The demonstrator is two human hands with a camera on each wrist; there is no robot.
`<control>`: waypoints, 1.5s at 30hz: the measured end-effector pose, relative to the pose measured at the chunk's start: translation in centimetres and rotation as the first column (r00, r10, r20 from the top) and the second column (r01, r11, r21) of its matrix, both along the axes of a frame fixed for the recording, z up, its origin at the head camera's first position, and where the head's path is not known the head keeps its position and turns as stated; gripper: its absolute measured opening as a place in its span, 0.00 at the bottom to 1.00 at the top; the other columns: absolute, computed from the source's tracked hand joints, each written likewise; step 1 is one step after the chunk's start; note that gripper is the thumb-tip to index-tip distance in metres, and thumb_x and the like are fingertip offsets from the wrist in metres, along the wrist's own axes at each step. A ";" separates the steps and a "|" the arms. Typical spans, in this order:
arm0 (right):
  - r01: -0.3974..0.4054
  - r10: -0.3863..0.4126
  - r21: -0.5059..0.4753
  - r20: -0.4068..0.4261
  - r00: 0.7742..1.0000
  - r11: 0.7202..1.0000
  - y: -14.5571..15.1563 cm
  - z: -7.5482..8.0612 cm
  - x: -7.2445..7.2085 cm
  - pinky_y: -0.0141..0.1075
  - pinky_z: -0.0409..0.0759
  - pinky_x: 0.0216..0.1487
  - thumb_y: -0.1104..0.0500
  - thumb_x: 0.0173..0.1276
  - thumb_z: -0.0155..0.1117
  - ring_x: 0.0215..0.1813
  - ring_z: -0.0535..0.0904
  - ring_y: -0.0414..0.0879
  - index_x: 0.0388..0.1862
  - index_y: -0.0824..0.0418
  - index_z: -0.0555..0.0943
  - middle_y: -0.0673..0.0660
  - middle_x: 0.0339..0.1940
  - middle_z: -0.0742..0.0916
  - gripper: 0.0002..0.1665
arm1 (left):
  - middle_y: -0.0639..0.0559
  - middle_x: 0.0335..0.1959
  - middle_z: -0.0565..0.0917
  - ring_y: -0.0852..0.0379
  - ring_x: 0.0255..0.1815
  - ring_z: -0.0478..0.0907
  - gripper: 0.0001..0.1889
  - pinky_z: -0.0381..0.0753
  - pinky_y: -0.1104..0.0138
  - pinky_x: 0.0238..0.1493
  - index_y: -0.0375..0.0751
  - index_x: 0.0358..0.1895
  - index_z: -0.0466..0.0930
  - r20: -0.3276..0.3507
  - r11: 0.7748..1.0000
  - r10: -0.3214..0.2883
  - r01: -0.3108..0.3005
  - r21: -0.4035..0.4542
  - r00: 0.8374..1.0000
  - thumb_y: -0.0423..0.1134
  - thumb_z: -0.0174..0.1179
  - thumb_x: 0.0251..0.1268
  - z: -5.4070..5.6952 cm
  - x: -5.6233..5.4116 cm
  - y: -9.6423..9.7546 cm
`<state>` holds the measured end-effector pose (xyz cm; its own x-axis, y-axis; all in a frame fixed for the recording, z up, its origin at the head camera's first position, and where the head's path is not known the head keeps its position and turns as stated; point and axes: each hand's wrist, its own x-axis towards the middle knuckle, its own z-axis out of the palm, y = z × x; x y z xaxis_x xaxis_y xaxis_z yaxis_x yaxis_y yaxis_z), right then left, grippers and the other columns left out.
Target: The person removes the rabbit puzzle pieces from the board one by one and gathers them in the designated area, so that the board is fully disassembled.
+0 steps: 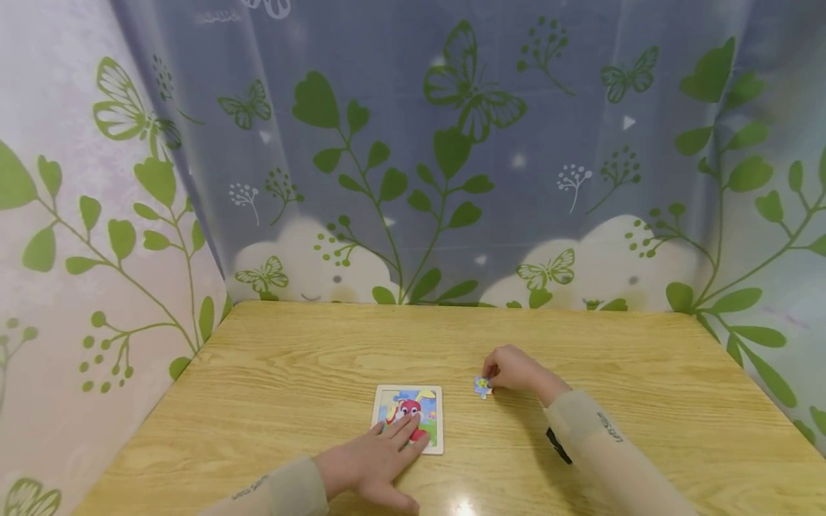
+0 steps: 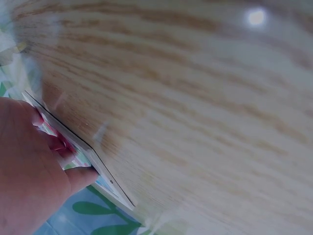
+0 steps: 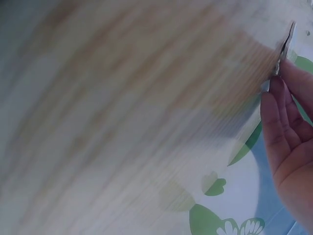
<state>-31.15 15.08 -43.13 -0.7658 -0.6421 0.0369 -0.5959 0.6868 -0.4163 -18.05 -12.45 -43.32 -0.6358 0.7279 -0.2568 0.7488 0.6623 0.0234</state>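
Lying splayed, left hand [image 1: 376,460] touches puzzle [image 1: 411,406] while right hand [image 1: 515,369] pinches piece [image 1: 480,385].

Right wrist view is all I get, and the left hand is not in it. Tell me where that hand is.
Observer: In the head view, the left hand has its fingers stretched out over the puzzle tray.
Operator: Describe the picture in that tray.
Observer: The head view shows a red cartoon animal there, partly covered by the fingers.
Operator: Now place the puzzle piece in the right hand relative to the tray.
Observer: It is to the right of the tray and apart from it, with bare table between them.
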 end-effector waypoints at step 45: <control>-0.134 0.140 -0.143 0.032 0.990 0.981 -6.2 1.0 0.9 0.30 0.74 0.33 0.67 0.53 0.64 0.30 0.75 0.39 0.32 0.65 0.80 0.51 0.27 0.81 0.06 | 0.41 0.69 0.43 0.49 0.68 0.40 0.49 0.56 0.50 0.59 0.47 0.69 0.46 -0.032 0.999 -0.008 0.006 -0.053 0.999 0.75 0.36 0.49 -0.3 -0.2 0.0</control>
<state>-30.25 8.91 -42.18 -0.6736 -0.7318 0.1033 -0.6602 0.5331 -0.5291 -18.22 -12.41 -43.66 -0.6391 0.7185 -0.2743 0.7535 0.6565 -0.0358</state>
